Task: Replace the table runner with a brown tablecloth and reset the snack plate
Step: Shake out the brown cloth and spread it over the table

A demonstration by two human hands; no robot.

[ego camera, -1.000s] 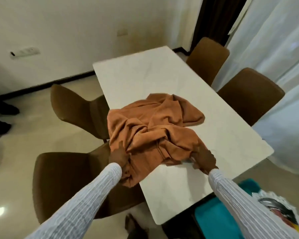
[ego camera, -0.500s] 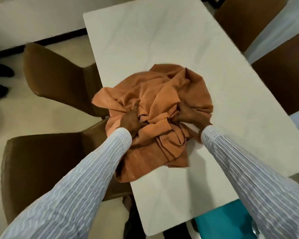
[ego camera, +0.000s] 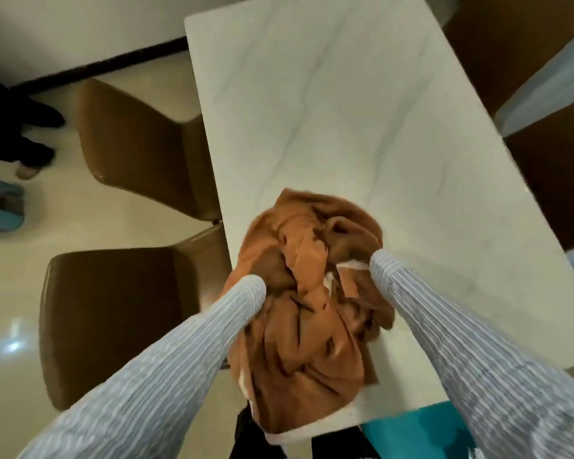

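Note:
The brown tablecloth [ego camera: 305,352] is bunched in a thick crumpled heap over the near left part of the white marble table [ego camera: 328,111], with its lower end hanging past the near edge. Both my hands are sunk into the folds. My left hand [ego camera: 274,276] grips the cloth at the heap's left side. My right hand [ego camera: 353,255] grips it at the upper right, mostly hidden by fabric. No table runner or snack plate is in view.
Two brown chairs [ego camera: 140,144] [ego camera: 113,309] stand along the table's left side and two more [ego camera: 560,180] along the right. A teal object [ego camera: 408,435] sits below the near edge. A person's dark shoes [ego camera: 20,134] are on the floor at far left.
My hands have moved inward from the cloth's near edge, gathering it from a loose spread into a tight bundle and pulling it toward the near edge. The view has tipped further down.

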